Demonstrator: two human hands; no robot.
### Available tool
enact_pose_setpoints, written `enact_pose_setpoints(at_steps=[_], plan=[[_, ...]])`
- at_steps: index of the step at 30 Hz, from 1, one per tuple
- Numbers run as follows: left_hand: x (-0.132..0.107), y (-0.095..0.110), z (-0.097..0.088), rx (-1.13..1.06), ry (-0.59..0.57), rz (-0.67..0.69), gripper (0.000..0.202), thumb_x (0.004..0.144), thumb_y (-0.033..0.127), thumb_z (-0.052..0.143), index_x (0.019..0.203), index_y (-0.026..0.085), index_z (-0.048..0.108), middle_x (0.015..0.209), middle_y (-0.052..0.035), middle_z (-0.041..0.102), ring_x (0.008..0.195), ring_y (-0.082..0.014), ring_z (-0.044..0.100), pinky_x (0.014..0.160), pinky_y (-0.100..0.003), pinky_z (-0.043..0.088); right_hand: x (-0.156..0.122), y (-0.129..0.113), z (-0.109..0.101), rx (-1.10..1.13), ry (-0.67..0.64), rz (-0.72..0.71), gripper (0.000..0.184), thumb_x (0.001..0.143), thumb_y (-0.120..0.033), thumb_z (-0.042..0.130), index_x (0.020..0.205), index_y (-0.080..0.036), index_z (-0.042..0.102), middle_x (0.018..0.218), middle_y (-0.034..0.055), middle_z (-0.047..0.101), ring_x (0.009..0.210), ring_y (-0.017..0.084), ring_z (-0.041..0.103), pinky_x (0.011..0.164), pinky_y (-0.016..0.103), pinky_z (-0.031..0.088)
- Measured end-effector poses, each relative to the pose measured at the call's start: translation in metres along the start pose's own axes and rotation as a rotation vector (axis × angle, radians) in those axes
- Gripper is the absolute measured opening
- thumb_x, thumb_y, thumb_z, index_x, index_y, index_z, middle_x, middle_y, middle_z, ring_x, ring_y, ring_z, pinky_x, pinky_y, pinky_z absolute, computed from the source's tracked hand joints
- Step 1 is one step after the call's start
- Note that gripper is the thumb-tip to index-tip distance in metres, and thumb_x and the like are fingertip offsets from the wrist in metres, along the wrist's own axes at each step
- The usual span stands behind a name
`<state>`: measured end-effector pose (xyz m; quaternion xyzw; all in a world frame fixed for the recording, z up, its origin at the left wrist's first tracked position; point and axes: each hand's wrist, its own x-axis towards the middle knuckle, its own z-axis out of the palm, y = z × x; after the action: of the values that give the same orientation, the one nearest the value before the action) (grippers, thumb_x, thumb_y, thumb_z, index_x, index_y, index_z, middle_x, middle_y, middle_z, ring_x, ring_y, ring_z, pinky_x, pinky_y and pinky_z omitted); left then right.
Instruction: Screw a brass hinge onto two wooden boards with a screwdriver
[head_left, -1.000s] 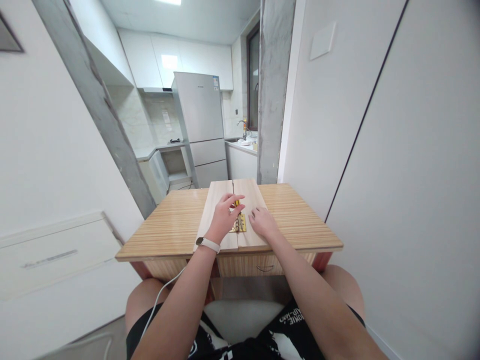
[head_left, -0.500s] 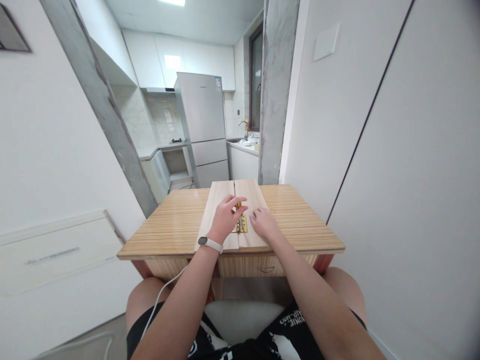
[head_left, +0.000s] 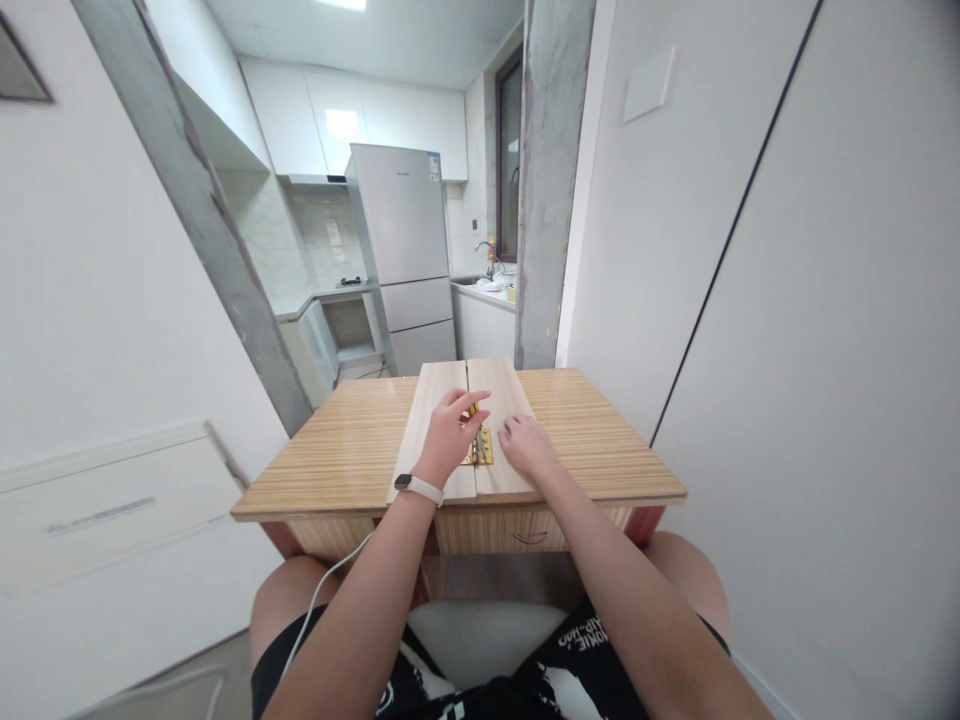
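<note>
Two pale wooden boards [head_left: 498,385] lie side by side on the table, a narrow seam between them. A brass hinge [head_left: 484,447] lies across that seam near the front end. My left hand [head_left: 448,430] is over the left board and the seam, thumb and forefinger apart with nothing between their tips. Through the gap below its forefinger shows a second piece of brass-coloured metal [head_left: 473,409], partly covered by the fingers. My right hand [head_left: 527,445] rests on the right board beside the hinge, fingers curled together; whatever they may hold is hidden.
The boards lie across a striped wood-grain table [head_left: 330,450] with a drawer [head_left: 495,532] in front. A white cable [head_left: 319,590] hangs by my left forearm. Beyond the table are a fridge [head_left: 405,215] and a sink counter [head_left: 484,300]; a white wall [head_left: 810,400] rises at right.
The view has shifted very slightly. Both hands, the boards and the hinge keep nearly the same positions.
</note>
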<state>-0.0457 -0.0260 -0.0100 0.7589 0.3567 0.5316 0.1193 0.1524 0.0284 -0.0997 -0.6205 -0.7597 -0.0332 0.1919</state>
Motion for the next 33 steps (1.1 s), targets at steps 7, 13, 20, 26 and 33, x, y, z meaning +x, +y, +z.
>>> enact_pose_setpoints(at_steps=[7,13,20,26,33], plan=[[0.0014,-0.002,-0.0005,-0.114,-0.117,0.044,0.051,0.104,0.013,0.05,0.153,0.027,0.058,0.143,-0.0117,0.067,0.133,-0.0218,0.065,0.112,-0.04,0.055,-0.0002,0.0015,0.0023,-0.007,0.03,-0.011,0.038,0.11,-0.043,0.045,0.115,-0.019,0.074,0.126,0.0155,0.071,0.125,0.028,0.058,0.112,0.036,0.038],[0.0015,-0.0012,-0.0015,-0.06,-0.068,0.027,0.041,0.103,0.02,0.06,0.142,0.028,0.068,0.117,-0.0076,0.074,0.103,-0.0181,0.073,0.093,-0.033,0.063,0.0015,0.0026,0.0042,-0.004,0.033,-0.011,0.036,0.11,-0.043,0.046,0.114,-0.019,0.074,0.124,0.0152,0.071,0.124,0.028,0.058,0.112,0.036,0.038],[0.0031,-0.0028,-0.0039,0.033,-0.062,0.049,0.042,0.101,0.023,0.067,0.143,0.029,0.068,0.119,-0.0067,0.07,0.098,-0.0168,0.071,0.095,-0.034,0.062,0.0015,0.0022,0.0053,0.001,0.017,-0.016,0.038,0.111,-0.042,0.044,0.118,-0.018,0.074,0.127,0.0168,0.07,0.126,0.028,0.057,0.113,0.037,0.036],[0.0031,-0.0022,-0.0025,-0.147,-0.138,0.04,0.051,0.103,0.007,0.048,0.149,0.025,0.06,0.14,-0.0122,0.069,0.128,-0.0212,0.07,0.106,-0.037,0.059,0.0018,0.0034,0.0065,-0.003,0.031,-0.019,0.038,0.11,-0.043,0.045,0.116,-0.019,0.074,0.125,0.0163,0.07,0.125,0.028,0.057,0.112,0.036,0.036],[-0.0004,0.0022,-0.0034,-0.005,0.007,0.01,0.025,0.096,0.024,0.074,0.121,0.025,0.074,0.111,-0.0057,0.071,0.09,-0.0155,0.071,0.079,-0.028,0.064,0.0027,0.0037,0.0066,-0.001,0.029,-0.019,0.038,0.111,-0.042,0.044,0.116,-0.018,0.073,0.124,0.0162,0.07,0.124,0.028,0.058,0.112,0.036,0.037]])
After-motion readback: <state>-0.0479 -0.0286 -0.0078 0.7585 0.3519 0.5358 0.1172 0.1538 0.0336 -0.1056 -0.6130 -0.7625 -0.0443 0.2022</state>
